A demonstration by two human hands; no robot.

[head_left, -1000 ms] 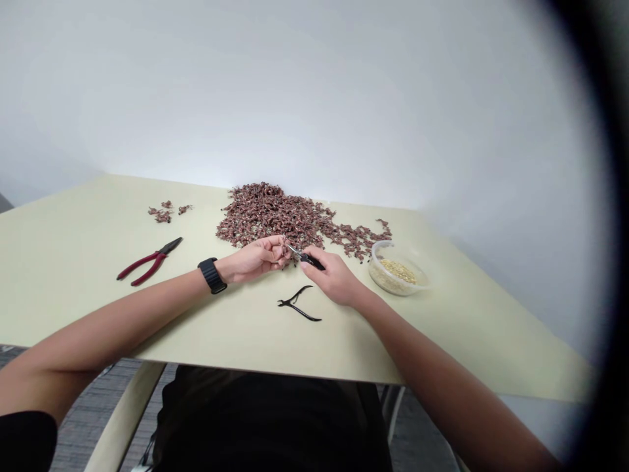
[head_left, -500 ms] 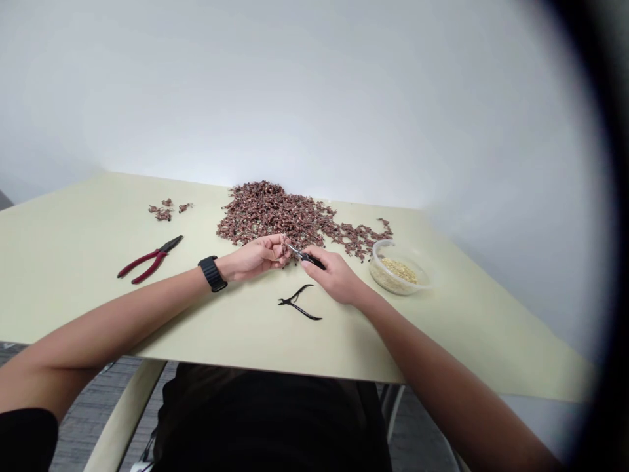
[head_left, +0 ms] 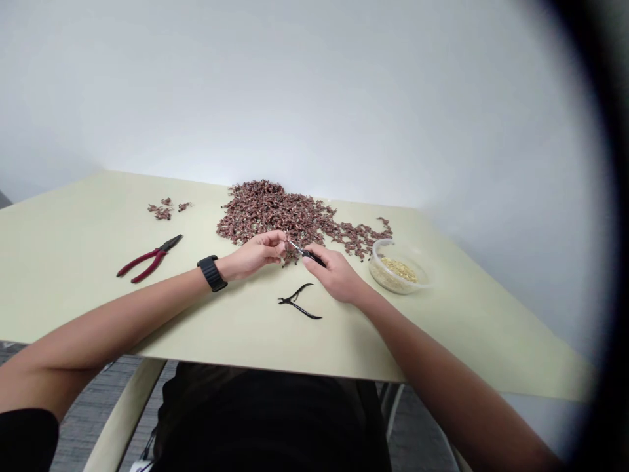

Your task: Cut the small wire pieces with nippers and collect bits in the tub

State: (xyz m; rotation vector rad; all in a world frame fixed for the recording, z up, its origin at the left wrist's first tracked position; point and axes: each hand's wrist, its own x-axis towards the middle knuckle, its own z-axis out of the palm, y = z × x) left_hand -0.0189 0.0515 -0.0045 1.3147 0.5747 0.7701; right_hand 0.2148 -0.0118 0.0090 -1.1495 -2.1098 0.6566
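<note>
My left hand (head_left: 255,254), with a black watch on its wrist, pinches a small reddish-brown piece (head_left: 285,252) between thumb and fingers. It looks like those in the heap (head_left: 268,211) just behind, though the fingers partly cover it. My right hand (head_left: 335,271) is closed round a small black-handled tool with a slim silver tip (head_left: 314,258). The tip points left and meets the piece at the left fingertips; whether its jaws are apart is too small to tell. Below the hands, black cuticle nippers (head_left: 299,303) lie with handles spread.
Red-handled pliers (head_left: 150,259) lie on the pale yellow table (head_left: 226,334) at the left. Beyond them is a small group of brown pieces (head_left: 162,211). A clear round plastic tub (head_left: 388,283) with small gold-coloured bits stands right of my right hand. A white wall rises behind.
My left fingers have shifted slightly up and changed their hold a little around the small piece. The tool in my right hand stays nearly in place.
</note>
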